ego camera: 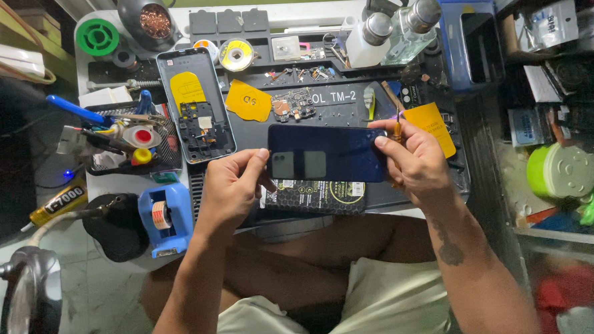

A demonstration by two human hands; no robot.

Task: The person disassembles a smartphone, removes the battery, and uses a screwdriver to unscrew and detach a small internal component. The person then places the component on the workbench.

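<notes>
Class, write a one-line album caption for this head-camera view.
Both hands, left hand and right hand, hold a dark phone back cover above a cluttered repair mat.

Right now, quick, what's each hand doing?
Left hand: closed on the left end of the dark phone panel.
Right hand: closed on the panel's right end, pinching a small orange tool.

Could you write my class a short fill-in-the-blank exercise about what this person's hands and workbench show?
1. Both hands hold a dark blue phone panel by its two ____.
2. The right hand also pinches a small tool with an ____ handle.
3. The opened phone lying on the mat has a ____ sticker inside it.
4. The left hand is nearest the ____ tape dispenser.

Missing words: ends; orange; yellow; blue
</notes>
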